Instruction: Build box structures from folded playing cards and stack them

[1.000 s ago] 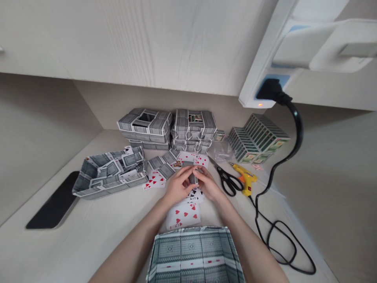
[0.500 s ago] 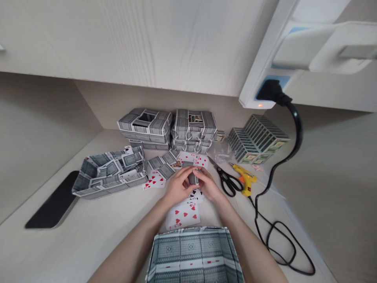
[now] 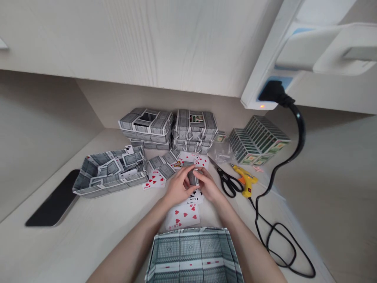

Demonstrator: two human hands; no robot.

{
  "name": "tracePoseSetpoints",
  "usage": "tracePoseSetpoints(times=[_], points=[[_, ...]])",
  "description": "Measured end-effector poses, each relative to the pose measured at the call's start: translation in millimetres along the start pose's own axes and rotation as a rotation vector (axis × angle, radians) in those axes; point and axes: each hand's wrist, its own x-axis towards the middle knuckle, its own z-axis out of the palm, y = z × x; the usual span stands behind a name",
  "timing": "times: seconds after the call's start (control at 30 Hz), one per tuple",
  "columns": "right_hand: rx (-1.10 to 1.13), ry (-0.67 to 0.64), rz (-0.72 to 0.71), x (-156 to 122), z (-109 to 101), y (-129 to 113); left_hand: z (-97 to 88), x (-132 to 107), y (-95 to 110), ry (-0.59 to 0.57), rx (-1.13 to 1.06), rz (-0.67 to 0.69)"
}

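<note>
Showing a grey patterned back and pale edges, a small card (image 3: 193, 179) stands tilted between the left hand (image 3: 178, 186) and the right hand (image 3: 209, 186), over loose cards near the middle of the worktop (image 3: 112, 236); whether it is one card or several folded together is too small to tell. Counting the rest, one five of hearts (image 3: 184, 216) lies face up nearer the person, and three grey-backed cards (image 3: 166, 171) lie left of the hands, beside some face-up red ones. Two open trays made of cards are in view: one tray (image 3: 108, 190) on the left with loose cards inside, and another tray (image 3: 190, 248) at the bottom edge, between the forearms. Behind stand two stacks of card-covered boxes, a left stack (image 3: 160, 127) and a right stack (image 3: 182, 127), each two high. One pair of scissors (image 3: 229, 184), one yellow glue gun (image 3: 249, 180) and one black phone (image 3: 54, 200) also lie on the worktop. Both hands are half closed, fingers curled inward and thumbs bent, pinching the card between them, with a small gap inside the left hand's curl.
</note>
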Motion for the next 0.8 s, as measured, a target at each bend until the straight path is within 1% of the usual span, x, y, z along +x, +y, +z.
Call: tracePoseSetpoints(times=[0.13,0.3,0.5,0.67,0.73,0.8], points=[[-0.002,0.002,-0.007,0.2,-0.4,0.1,0.1,0.1,-2.8,0.017,0.008,0.023],[-0.001,0.000,-0.032,0.4,-1.6,0.3,0.6,0.3,-6.1,0.002,-0.041,0.005],[-0.012,-0.014,-0.028,0.9,-2.3,0.9,1.1,0.3,-4.3,0.025,-0.022,0.014],[-0.035,0.014,-0.056,2.4,-4.4,3.4,0.7,0.1,-2.1,0.024,-0.037,-0.005],[-0.028,0.002,-0.051,2.8,-6.1,4.5,0.8,0.1,-1.7,0.022,-0.043,-0.008],[-0.007,-0.039,-0.033,2.6,-7.7,5.4,1.2,0.2,-1.4,0.035,-0.037,-0.002]])
